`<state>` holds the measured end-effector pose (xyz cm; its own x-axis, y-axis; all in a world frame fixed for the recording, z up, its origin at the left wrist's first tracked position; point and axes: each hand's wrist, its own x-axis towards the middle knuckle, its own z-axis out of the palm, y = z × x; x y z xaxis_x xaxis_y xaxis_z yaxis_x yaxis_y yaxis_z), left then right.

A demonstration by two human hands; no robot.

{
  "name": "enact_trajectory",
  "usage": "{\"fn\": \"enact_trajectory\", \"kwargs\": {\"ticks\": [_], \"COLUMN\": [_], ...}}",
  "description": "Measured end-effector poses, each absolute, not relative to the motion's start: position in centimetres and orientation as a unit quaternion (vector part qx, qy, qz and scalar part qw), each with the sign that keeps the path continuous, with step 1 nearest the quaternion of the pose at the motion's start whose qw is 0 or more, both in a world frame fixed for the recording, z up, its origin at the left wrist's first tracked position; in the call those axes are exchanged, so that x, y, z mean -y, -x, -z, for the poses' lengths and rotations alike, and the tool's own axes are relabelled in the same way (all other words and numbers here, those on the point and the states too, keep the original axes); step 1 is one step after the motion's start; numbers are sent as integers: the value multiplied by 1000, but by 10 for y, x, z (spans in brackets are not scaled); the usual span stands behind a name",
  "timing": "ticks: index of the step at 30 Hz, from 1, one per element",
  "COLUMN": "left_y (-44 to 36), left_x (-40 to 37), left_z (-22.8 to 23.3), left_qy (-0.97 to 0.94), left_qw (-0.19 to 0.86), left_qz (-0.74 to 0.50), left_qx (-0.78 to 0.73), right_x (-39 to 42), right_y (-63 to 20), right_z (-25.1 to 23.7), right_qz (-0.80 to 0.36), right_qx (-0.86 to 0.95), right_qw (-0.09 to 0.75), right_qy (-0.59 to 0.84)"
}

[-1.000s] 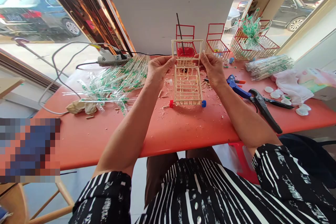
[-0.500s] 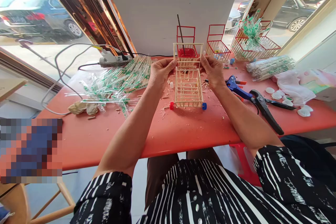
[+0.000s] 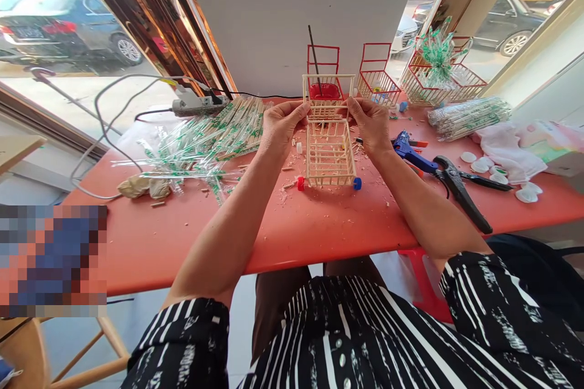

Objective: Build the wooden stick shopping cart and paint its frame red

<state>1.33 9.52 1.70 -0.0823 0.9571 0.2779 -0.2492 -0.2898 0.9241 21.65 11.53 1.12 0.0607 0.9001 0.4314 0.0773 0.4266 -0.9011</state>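
A miniature shopping cart [image 3: 331, 181] built of pale wooden sticks stands on the red table, its upright handle frame at the far side. A red bottle cap [image 3: 300, 183] and a blue bottle cap [image 3: 357, 183] sit at its near bottom corners like wheels. My left hand [image 3: 285, 124] pinches the left side of the handle frame, at one end of a stick across it. At the other end of that stick, my right hand [image 3: 370, 124] pinches the right side. My fingertips partly hide the joints there.
Wrapped chopsticks and torn wrappers [image 3: 205, 140] lie to the left below a power strip [image 3: 198, 104]. On the right are a blue glue gun [image 3: 413, 151], black-handled cutters [image 3: 460, 191] and white caps [image 3: 527, 192]. Red-trimmed stick carts [image 3: 378, 82] stand behind; wood scraps surround my cart.
The cart and its handle frame have shifted very slightly to the right. Both hands keep their pinch in nearly the same place.
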Motion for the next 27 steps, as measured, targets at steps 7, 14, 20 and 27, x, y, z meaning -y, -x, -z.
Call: {"fn": "enact_trajectory", "kwargs": {"ticks": [7,14,20,27], "left_y": [-15,-14,-15,-14], "left_x": [-95,-96,-96,-98], "left_z": [-16,-14,-14,-14], "left_qy": [-498,-506,-506,-511], "left_qw": [462,452,451,430], "left_qz": [-641,-639,-641,-655], "left_qx": [-358,-362,-360,-354], "right_x": [-116,-115,-115,-112], "right_y": [-218,-217,-217,-218], "right_z": [-12,-11,-12,-15], "right_qz": [-333,-330,-325,-329], "right_qx": [594,591,595,604], "right_qw": [605,601,604,601], "right_qy": [412,425,419,407]}}
